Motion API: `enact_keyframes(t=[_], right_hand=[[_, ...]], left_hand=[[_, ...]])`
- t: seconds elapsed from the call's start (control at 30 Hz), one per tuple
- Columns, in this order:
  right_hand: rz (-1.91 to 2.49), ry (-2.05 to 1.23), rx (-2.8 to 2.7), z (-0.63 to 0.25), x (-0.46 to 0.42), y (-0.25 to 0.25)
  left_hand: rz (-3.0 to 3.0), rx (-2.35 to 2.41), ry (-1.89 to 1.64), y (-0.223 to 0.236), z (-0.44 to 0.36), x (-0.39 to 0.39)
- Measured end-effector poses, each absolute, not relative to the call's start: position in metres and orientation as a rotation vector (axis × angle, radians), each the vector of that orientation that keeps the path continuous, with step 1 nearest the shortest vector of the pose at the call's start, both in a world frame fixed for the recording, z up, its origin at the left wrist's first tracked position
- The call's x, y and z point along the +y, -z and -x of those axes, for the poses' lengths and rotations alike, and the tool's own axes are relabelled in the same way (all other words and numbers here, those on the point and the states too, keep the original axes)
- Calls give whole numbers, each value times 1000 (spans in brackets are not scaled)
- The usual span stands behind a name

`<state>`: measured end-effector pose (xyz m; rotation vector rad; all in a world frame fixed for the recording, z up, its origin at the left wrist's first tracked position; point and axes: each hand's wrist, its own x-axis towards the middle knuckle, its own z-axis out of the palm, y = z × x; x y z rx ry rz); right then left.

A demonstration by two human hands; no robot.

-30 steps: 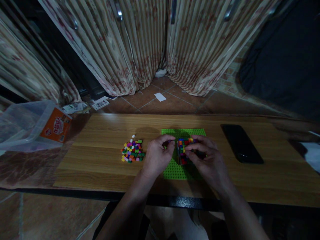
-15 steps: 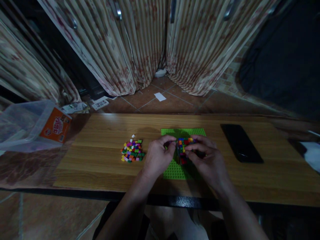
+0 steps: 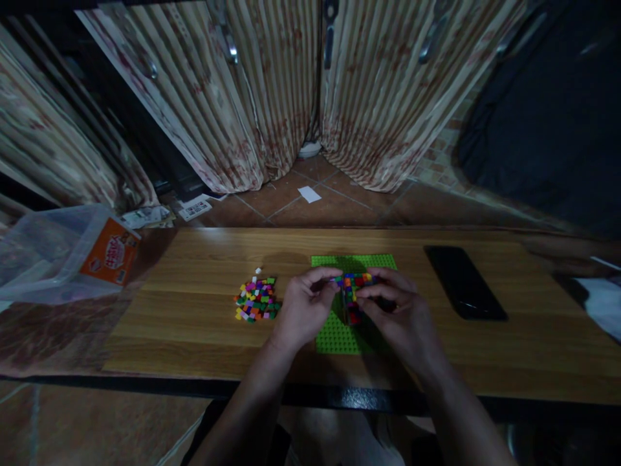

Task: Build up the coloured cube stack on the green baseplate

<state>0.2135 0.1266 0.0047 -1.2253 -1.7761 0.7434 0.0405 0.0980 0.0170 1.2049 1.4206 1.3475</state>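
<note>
On the wooden table lies a green studded baseplate point(image 3: 334, 336), partly covered by my hands and their shadow. Above it is a block of small multicoloured bricks point(image 3: 352, 298). My right hand point(image 3: 405, 310) is closed on the block's right side, thumb and fingers bent against it. My left hand point(image 3: 303, 310) pinches a tiny toy brick point(image 3: 336, 281) at the block's upper left edge; it looks purple and green, too small to make out well. A pile of loose bricks point(image 3: 257, 299) in many colours lies left of my left hand.
A black phone-like slab point(image 3: 466, 283) lies to the right on the table point(image 3: 194, 259). Off the table's left end is a clear plastic tub point(image 3: 53, 252) with an orange label. Beyond the far edge are a tiled floor and striped curtains point(image 3: 272, 97).
My left fingertips have come against the block's upper left edge, and the coloured brick between them shows more. The view has tilted slightly. My right hand keeps its hold on the block.
</note>
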Motion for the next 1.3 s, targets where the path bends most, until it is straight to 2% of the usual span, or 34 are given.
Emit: enact_keyframes(t=[0.4,0.87,1.3], right_hand=[[1125,-589,-1831,-210,123,-11],[1038,-505,-1862,-208,121,-14],[1010,-380,-1923,-204,117,-20]], left_hand=[[-1179,1256,-1377,-22,-49,96],[-1336,1330,-1400,-22,-55,92],[-1083,1312,-1429,-25,-58,93]])
